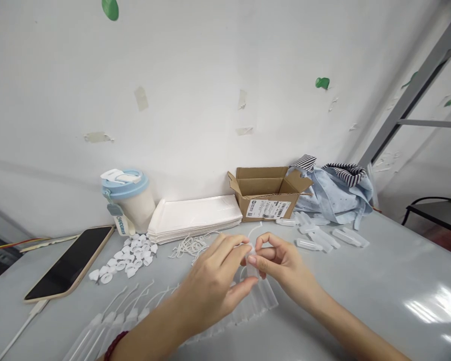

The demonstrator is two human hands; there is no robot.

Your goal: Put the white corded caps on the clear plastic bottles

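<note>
A small translucent plastic bottle [252, 269] stands between my two hands, with a white cord curving up from its top. My left hand [214, 281] grips it from the left, thumb low and fingers at the top. From the right, the thumb and fingers of my right hand [281, 260] pinch its neck; the fingertips partly hide the cap. Under and beside my hands lies a row of similar bottles [265, 296]. More bottles with white cone caps and cords [113, 321] lie at lower left, partly covered by my left forearm.
White cone caps [135, 255] and loose white cords [190, 246] lie left of my hands. Behind are a stack of white envelopes [199, 213], an open cardboard box [266, 200], a cup [131, 200] and blue cloth [330, 195]. Uncapped bottles [317, 235] lie right; a phone [71, 260] lies left.
</note>
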